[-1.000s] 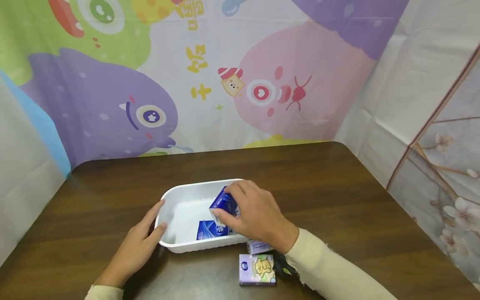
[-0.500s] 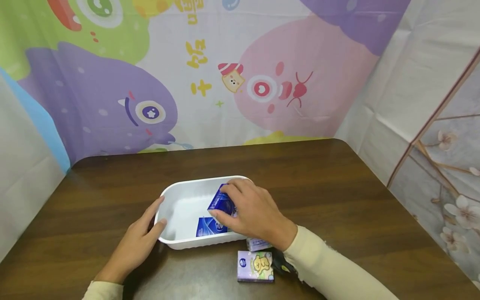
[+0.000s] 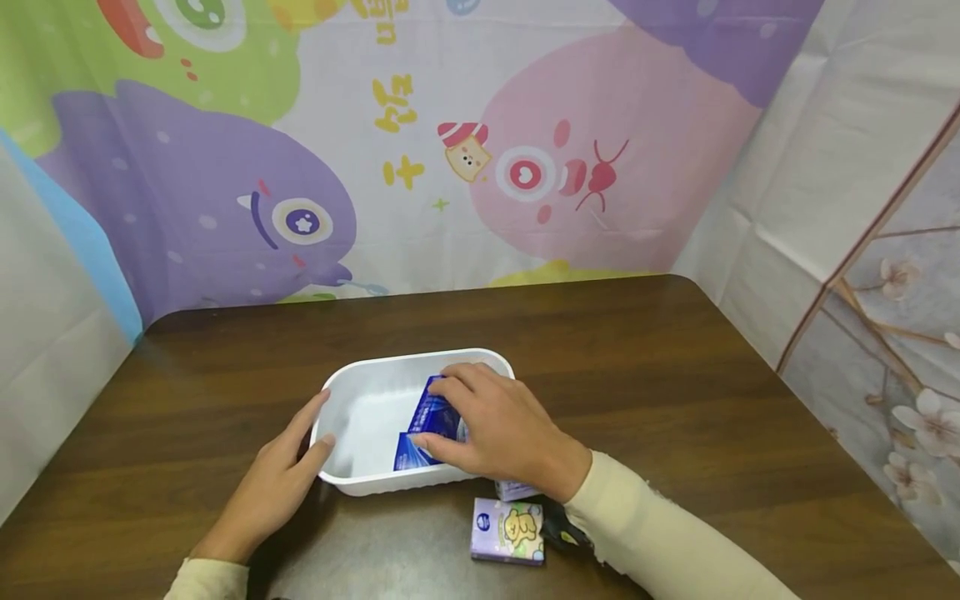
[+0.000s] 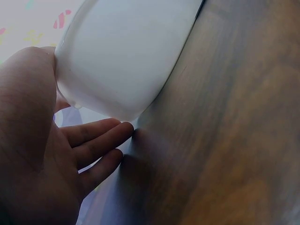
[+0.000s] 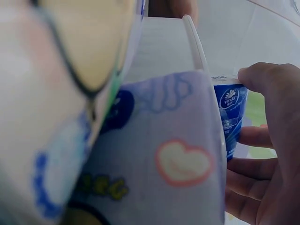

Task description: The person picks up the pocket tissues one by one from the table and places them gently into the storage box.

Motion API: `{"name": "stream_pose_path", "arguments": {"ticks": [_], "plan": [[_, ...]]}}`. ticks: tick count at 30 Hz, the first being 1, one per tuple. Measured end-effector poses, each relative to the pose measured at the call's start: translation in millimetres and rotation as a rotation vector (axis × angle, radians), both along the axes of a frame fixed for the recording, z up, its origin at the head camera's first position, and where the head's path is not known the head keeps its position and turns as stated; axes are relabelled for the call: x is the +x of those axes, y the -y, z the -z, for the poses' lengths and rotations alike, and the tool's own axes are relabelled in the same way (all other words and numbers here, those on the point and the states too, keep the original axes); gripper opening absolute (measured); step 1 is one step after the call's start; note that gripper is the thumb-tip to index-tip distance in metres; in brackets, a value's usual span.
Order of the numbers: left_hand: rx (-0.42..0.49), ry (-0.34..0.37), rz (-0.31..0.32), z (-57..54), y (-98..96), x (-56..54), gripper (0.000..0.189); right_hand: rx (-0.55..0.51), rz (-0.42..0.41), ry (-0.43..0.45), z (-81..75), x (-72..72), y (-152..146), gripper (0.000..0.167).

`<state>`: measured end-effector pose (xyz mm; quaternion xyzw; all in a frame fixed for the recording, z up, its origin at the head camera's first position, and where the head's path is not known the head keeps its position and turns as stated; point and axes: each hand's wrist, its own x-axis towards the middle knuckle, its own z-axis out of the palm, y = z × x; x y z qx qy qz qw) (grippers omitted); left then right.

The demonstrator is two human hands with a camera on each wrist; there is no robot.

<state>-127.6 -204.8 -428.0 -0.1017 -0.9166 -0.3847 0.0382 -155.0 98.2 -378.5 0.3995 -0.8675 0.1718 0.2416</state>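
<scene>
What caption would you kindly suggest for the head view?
Right hand grips a blue pack in the white tray; left hand touches its left end.

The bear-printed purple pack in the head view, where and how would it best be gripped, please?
Probably by its left end, coming from the left and pinching the near and far edges. The bear-printed purple pack lies flat with that end free, while a black object crowds its right side.

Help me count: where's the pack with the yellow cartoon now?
In the head view, the yellow-cartoon pack lies on the table, in front of the white tray, left of the right sleeve.
</scene>
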Motion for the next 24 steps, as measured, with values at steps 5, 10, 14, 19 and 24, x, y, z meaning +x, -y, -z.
{"name": "stream_pose_path", "arguments": {"ticks": [5,10,14,19,24], "plan": [[0.0,0.0,0.0,-0.6,-0.1,-0.7,0.059,0.017,-0.031,0.053,1.6,0.9,0.0,0.054],[-0.004,-0.008,-0.002,0.0,-0.3,-0.4,0.059,0.056,-0.052,0.121,1.9,2.9,-0.9,0.055],[-0.001,-0.01,0.001,0.0,-0.5,-0.1,0.059,0.091,-0.057,0.126,1.7,3.5,-1.2,0.056],[-0.005,-0.002,0.001,-0.9,-0.5,-0.3,0.059,0.122,-0.069,0.133,1.8,3.9,-1.2,0.054],[0.0,0.001,0.006,-0.4,0.6,0.2,0.059,0.139,-0.084,0.138,2.1,4.8,-0.6,0.05]]}}
